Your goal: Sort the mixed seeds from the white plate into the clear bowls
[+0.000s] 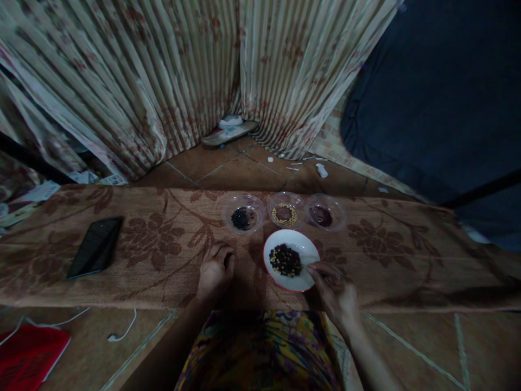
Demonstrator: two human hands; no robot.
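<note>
A white bowl [307,248] with a red rim holds a mixed heap of dark and yellow beans [285,260]. At its right side my right hand [336,290] is closed around a thin utensil [329,272], perhaps tweezers or a spoon, its tip at the heap's edge. My left hand [215,269] rests on the cloth left of the bowl, fingers curled in, holding nothing visible. Behind the bowl stand three clear plastic bowls in a row: the left one [260,209] with black beans, the middle one [273,203] with yellow beans, the right one [340,214] with dark red beans.
A brown flowered cloth [391,282] covers the long narrow table. A dark phone or tablet [95,247] lies at the left. Beyond the table hang striped curtains [183,81], with white scraps [321,170] on the tiled floor. A red bag-like item [32,355] lies lower left.
</note>
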